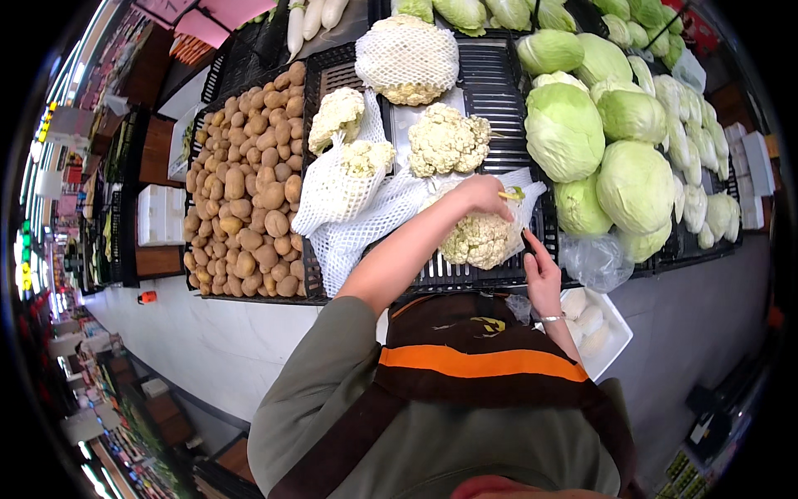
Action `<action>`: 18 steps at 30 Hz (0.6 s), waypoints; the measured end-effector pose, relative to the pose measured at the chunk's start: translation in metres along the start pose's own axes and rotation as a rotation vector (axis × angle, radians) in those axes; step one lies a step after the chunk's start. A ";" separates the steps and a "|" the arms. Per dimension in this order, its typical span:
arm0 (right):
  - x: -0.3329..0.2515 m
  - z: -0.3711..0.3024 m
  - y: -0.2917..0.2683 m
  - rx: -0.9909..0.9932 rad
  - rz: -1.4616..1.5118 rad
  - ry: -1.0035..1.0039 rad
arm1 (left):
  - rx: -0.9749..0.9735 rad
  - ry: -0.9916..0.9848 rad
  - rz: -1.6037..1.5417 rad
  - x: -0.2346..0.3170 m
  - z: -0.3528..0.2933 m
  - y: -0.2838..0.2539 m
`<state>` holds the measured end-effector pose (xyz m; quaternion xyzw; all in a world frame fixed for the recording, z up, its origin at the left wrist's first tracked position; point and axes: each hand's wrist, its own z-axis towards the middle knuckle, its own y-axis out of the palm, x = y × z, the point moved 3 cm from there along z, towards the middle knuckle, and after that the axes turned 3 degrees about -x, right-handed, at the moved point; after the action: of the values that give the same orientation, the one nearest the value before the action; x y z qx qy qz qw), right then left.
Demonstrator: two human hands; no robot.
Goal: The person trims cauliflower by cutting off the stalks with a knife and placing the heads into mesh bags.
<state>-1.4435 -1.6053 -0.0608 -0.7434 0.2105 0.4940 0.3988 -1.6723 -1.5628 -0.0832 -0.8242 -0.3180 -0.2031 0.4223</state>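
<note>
A cauliflower (478, 239) lies on the black slatted shelf (490, 75), partly wrapped in a white foam net (366, 220). My left hand (482, 198) rests on top of it, closed around a small yellow-green object (513, 195) that sticks out to the right. What that object is I cannot tell. My right hand (542, 279) is just right of the cauliflower, with its fingers stretched up against the net's edge. It wears a bracelet at the wrist.
Other cauliflowers (447, 140), some in nets, lie behind. A pile of potatoes (245, 191) fills the left crate and green cabbages (598, 141) the right. White radishes (312, 18) are at the top. A clear plastic bag (592, 258) and a white tray (600, 328) sit near my right hand.
</note>
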 end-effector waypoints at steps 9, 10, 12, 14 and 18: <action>-0.105 0.008 0.017 -0.230 0.056 -0.301 | -0.028 0.137 -1.171 -0.021 -0.125 0.010; -0.113 0.010 0.025 -0.217 -0.039 -0.394 | -0.066 0.176 -1.398 -0.026 -0.133 0.017; -0.123 0.010 0.041 -0.260 -0.176 -0.396 | -0.059 0.229 -1.644 -0.027 -0.141 0.029; -0.118 0.010 0.057 -0.231 -0.278 -0.549 | 0.033 0.251 -1.682 -0.025 -0.144 0.038; -0.129 0.013 0.063 -0.298 -0.475 -0.549 | 0.227 0.317 -1.755 -0.029 -0.151 0.039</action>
<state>-1.5496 -1.6430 0.0286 -0.6614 -0.1557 0.5935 0.4313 -1.6756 -1.7152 -0.0382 -0.2004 -0.7893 -0.5316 0.2330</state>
